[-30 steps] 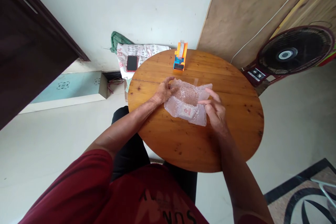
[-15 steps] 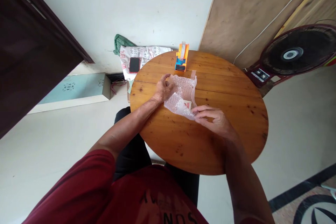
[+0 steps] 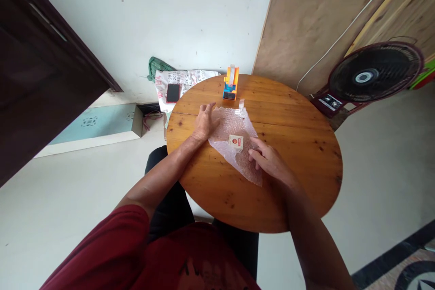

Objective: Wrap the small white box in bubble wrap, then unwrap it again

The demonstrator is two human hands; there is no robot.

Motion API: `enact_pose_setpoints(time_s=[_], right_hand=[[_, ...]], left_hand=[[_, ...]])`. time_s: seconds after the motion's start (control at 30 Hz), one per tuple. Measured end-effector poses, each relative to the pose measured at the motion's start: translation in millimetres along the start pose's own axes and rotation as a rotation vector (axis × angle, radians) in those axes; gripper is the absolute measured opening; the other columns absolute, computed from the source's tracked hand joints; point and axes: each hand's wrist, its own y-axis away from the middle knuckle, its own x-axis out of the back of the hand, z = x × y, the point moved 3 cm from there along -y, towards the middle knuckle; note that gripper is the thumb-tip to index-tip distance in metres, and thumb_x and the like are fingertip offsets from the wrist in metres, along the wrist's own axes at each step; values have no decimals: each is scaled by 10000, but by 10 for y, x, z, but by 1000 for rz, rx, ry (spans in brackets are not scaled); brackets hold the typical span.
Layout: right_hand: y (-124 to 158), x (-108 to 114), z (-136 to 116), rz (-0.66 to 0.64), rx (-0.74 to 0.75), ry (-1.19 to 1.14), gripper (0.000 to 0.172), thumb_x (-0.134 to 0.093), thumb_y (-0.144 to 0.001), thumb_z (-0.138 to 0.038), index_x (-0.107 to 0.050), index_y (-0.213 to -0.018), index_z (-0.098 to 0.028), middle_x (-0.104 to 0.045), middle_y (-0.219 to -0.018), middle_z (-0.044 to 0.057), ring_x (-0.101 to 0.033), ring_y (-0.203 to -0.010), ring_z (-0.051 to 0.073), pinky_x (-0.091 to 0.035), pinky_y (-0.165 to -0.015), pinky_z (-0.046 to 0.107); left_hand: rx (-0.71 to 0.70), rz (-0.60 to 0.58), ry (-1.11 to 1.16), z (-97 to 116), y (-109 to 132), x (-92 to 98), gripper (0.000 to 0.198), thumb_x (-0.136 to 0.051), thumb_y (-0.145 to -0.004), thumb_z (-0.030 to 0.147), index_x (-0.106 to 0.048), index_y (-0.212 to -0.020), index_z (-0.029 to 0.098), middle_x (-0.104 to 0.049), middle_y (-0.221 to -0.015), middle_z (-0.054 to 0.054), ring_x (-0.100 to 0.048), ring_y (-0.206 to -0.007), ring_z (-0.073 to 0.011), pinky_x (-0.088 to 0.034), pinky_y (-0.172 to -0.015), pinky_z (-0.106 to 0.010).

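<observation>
Left hand [image 3: 204, 122]: palm down, fingers spread, pressing the left edge of the bubble wrap [image 3: 224, 121].
Right hand [image 3: 268, 159]: fingers loosely curled at the wrap's right edge; grip cannot be told.
Small printed box [image 3: 235, 141]: on the wrap, between the hands.
Round wooden table [image 3: 299, 158]: bare wood reaches its right rim; tape dispenser [image 3: 231, 85] near the far rim.

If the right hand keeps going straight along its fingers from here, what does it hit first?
Most likely the small box lying on the bubble wrap, just ahead of the right hand. Its height is unclear from this view, so it might pass over the box.
</observation>
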Motion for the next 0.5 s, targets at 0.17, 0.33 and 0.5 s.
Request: enact_pose_setpoints(time_s=[0.17,0.33,0.5], right_hand=[[-58,-21,80,75,-52,51,652,-450,-932,-336,-396,-1523,-67,-706,-710,26,-553,-457,160,-465,-538,308],[-94,-34,114,162,-22,184,604,-450,-925,-328,-480,-1468,-66,-748,-755,68,-626,-582,200,-495,-641,328],[-112,-45,96,284,84,312,530,-452,-914,-317,-572,-1387,-110,-774,-1047,142,-711,-897,259,-518,-828,370]], left_hand=[[-177,58,-129,44,55,51,343,-663,-804,179,-688,-1145,183,-581,-1274,-102,-578,-1157,-260,-494,-1019,-417],[-462,16,-132,310,171,268,227,-625,-891,264,-726,-1068,162,-678,-1170,-116,-597,-1138,-270,-470,-1052,-460],[-489,-457,-33,532,469,393,551,-666,-884,328,-548,-1407,201,-646,-1313,-127,-673,-1101,-244,-553,-971,-404]])
